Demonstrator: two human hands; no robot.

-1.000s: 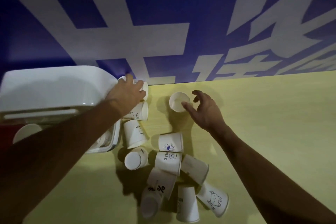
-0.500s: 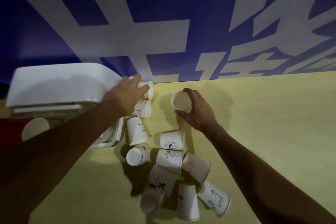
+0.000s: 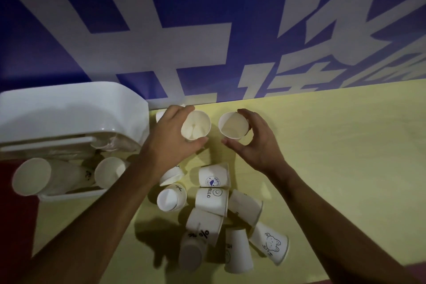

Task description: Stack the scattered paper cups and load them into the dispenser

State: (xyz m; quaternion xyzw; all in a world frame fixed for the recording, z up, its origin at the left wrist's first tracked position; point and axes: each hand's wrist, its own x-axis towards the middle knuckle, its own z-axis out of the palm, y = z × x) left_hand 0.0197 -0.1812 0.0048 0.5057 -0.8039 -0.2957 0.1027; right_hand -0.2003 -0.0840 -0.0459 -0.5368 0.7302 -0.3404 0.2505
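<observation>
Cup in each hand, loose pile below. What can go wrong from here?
1. Left hand grips the left cup, right hand the right cup, side by side, mouths toward camera; misaligned nesting may crumple a rim.
2. Left forearm crosses close to tipped cups; a brush could roll them.

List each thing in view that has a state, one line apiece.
Left hand: gripping the left cup, mouth facing the camera.
Right hand: gripping the right cup, mouth facing the camera.
Scattered cups: unstacked, mostly on their sides on the table.
Dispenser: loaded cups lying on their sides inside.
</observation>
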